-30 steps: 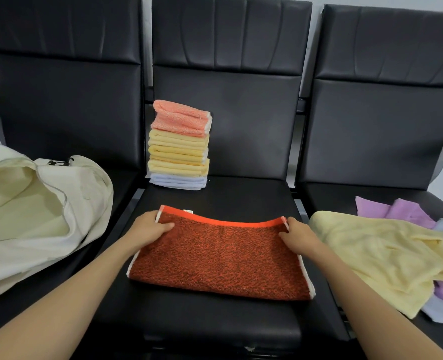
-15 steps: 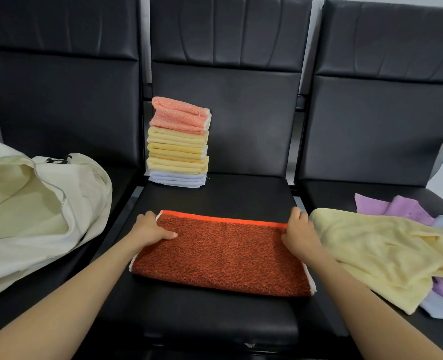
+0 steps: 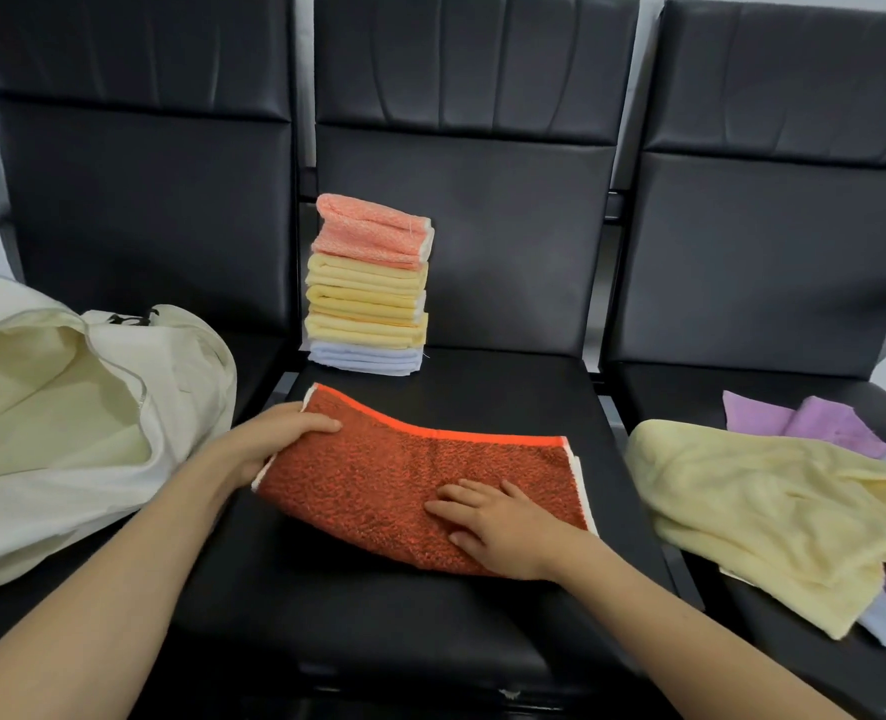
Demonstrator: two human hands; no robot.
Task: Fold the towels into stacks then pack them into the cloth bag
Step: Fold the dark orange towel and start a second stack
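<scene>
Black seats (image 3: 430,631) are being used as the counter, basically. On the middle one the orange towel (image 3: 404,475) is half folded, left end pinched by the left grip (image 3: 274,439), right grip (image 3: 498,527) laid flat, fingers spread. One stack (image 3: 368,293) looks done; loose towels (image 3: 768,511) and the cloth bag (image 3: 171,407) are still to be dealt with, seemingly.

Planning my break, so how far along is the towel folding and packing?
Done: a stack of folded towels stands at the back of the middle seat. In hand: the orange towel, part folded, left hand gripping its edge, right hand flat on it. Left: loose towels on the right seat need folding; the bag lies open, no stack visibly packed.
</scene>
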